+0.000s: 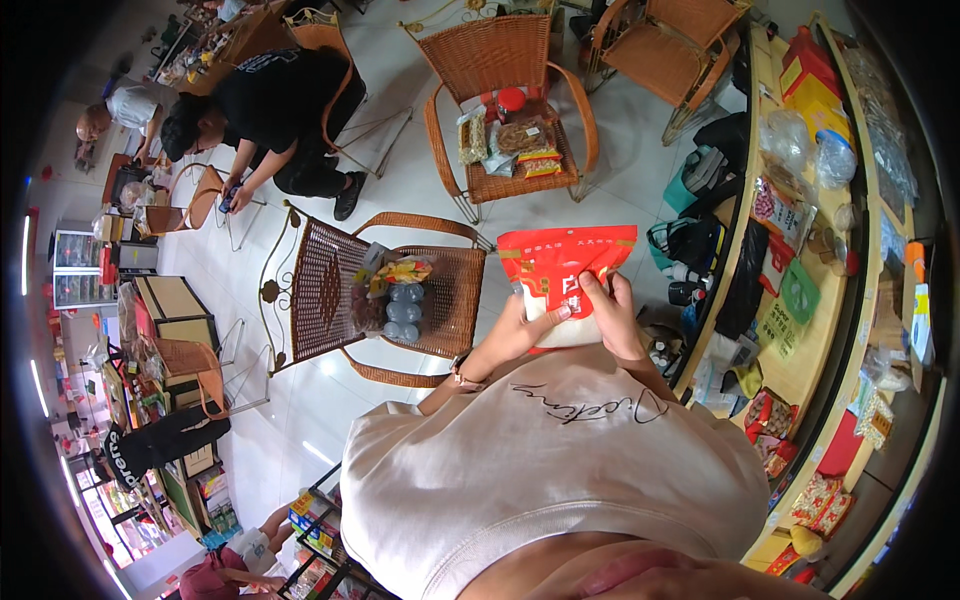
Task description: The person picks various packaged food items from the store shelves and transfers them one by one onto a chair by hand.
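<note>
In front of my chest I hold a red plastic pouch (551, 259) with white contents showing at its lower part. Its front bears writing. My left hand (517, 326) grips the pouch's lower left side, thumb across the front; a bracelet is on that wrist. The right side is held by my right hand (616, 311), its thumb pressing the front face. Left of the pouch stands a woven rattan armchair (311, 292). On its seat lie a pack of round, bluish wrapped items (403, 311) and a colourful food packet (405, 270).
Another rattan armchair (484, 52) holds a red-lidded jar (511, 100) and several food packets. Wooden shelving (806, 315) with packaged goods runs along my right. Bags (690, 232) lie beside it on the floor. A seated person (277, 105) holds a phone. A black rack (319, 517) stands at lower left.
</note>
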Motion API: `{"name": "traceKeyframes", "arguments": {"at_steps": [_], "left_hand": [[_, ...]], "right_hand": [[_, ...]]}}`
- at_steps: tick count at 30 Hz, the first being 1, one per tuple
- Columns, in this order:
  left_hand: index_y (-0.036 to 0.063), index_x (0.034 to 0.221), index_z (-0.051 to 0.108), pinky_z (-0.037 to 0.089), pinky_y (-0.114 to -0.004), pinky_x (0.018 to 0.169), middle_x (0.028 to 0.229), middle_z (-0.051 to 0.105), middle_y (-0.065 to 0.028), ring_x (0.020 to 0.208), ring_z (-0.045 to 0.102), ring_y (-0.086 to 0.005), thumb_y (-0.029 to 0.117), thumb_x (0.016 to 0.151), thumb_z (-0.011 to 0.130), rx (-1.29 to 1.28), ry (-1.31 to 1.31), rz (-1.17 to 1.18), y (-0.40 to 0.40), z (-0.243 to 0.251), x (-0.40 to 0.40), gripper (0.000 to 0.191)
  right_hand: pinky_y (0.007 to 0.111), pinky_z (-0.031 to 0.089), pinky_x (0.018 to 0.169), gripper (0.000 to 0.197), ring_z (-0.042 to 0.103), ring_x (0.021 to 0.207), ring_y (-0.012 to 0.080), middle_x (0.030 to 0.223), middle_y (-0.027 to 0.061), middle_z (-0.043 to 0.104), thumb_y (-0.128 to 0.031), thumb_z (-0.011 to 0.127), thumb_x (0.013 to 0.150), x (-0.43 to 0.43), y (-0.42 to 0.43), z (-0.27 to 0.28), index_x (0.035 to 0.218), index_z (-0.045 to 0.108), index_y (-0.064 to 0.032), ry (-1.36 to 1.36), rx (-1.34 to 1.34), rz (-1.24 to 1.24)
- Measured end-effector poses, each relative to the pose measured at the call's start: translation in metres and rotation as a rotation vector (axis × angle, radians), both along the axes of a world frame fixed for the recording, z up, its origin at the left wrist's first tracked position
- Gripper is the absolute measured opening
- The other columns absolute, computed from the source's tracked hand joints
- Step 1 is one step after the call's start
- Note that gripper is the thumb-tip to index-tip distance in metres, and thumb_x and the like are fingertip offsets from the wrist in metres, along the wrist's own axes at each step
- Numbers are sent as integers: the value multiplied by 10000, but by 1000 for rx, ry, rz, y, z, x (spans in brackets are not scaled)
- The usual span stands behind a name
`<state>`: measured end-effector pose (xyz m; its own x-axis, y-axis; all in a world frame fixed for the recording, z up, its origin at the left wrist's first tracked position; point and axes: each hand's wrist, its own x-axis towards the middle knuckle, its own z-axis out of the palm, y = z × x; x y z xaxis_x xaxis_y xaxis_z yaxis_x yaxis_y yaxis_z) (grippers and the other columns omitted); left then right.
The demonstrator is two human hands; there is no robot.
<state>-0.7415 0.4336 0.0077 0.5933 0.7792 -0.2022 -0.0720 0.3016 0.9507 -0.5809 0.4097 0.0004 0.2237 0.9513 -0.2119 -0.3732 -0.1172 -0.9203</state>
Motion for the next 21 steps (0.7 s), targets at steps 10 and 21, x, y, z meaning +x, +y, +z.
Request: {"name": "traceKeyframes", "arguments": {"at_steps": [10,21], "left_hand": [[7,1178,483,440,-298,850,1084,573,-65,971,542,-136,136,850,622,-104,7,157,107,9,22,379],[-9,1099,541,489,-265,728,961,628,-52,844,593,-116,149,844,638,12,54,200,262,1,86,315]], "right_hand": [[196,397,672,202,497,740,40,828,-15,590,-217,657,845,19,129,-13,877,589,-28,53,-18,96],[206,383,605,236,475,665,36,745,-33,571,-249,651,846,77,282,-11,787,589,-29,-25,15,57]]}}
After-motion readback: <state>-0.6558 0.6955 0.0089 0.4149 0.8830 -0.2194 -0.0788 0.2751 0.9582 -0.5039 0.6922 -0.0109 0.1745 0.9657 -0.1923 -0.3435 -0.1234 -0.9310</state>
